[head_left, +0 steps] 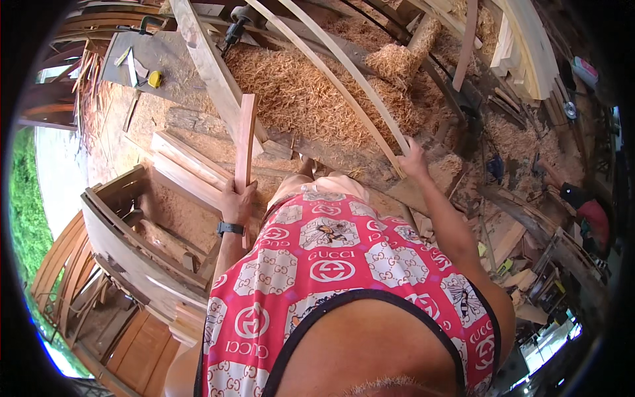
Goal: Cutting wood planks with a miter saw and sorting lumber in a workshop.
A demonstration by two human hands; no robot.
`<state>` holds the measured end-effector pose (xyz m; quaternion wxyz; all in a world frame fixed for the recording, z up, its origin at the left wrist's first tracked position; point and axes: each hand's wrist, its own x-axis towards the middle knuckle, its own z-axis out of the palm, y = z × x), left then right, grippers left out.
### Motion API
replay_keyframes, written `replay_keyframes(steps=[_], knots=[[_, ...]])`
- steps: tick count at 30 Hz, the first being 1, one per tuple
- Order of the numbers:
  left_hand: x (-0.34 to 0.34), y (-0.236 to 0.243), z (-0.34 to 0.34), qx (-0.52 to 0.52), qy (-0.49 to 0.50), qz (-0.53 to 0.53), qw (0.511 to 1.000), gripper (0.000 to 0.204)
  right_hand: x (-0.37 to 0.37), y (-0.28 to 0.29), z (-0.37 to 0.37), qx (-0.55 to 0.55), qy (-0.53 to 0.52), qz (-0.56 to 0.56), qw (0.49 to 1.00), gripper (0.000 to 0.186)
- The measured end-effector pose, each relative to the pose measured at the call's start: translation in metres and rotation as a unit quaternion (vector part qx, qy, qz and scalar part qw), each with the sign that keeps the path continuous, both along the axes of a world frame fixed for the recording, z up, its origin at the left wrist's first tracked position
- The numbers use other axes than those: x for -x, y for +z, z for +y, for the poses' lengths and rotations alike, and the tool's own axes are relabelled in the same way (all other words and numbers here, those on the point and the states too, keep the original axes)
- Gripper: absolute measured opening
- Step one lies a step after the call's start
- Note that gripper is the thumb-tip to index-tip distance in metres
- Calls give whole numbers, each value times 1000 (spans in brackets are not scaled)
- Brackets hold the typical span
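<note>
My left hand [235, 198] is closed round a short reddish board [247, 132], which stands out upward from my fist and shows below it too. My right hand [413, 159] is closed on the end of a long pale bent strip [357, 76] running toward the top. A second long strip [337, 92] runs beside it and ends at or just under that hand; I cannot tell if I grip both. A wider plank [210, 66] lies slanting beyond the reddish board. Stacked boards [188, 162] lie just left of my left hand.
Wood shavings [284, 76] cover much of the floor. A board top [112, 69] holds a yellow tape measure [155, 79]. A power tool [235, 30] is at the top. A curved wooden frame [122, 245] is at lower left. A co-worker [592, 218] is at far right among timber offcuts.
</note>
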<state>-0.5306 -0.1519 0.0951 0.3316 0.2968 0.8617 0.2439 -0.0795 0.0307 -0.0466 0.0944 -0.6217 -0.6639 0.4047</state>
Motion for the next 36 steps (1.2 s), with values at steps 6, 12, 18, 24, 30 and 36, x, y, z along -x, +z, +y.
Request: replay_keyframes(steps=[6, 12, 18, 24, 30, 36], knots=[[-1, 3, 5, -1, -19, 29, 999, 35, 5, 2, -15, -95, -62, -49, 992, 59], [-10, 0, 12, 24, -17, 55, 998, 36, -2, 16, 24, -151, -20, -22, 988, 55], [-7, -8, 13, 9, 7, 28, 1000, 35, -8, 25, 143, -212, -49, 15, 976, 48], [-22, 5, 12, 11, 33, 55, 998, 45, 6, 41, 293, -341, -35, 47, 938, 44], [-10, -13, -13, 15, 38, 98, 994, 42, 23, 69, 458, -425, -36, -33, 904, 41], [-29, 10, 0, 64, 82, 90, 990, 36, 80, 86, 549, -253, -41, -60, 965, 50]])
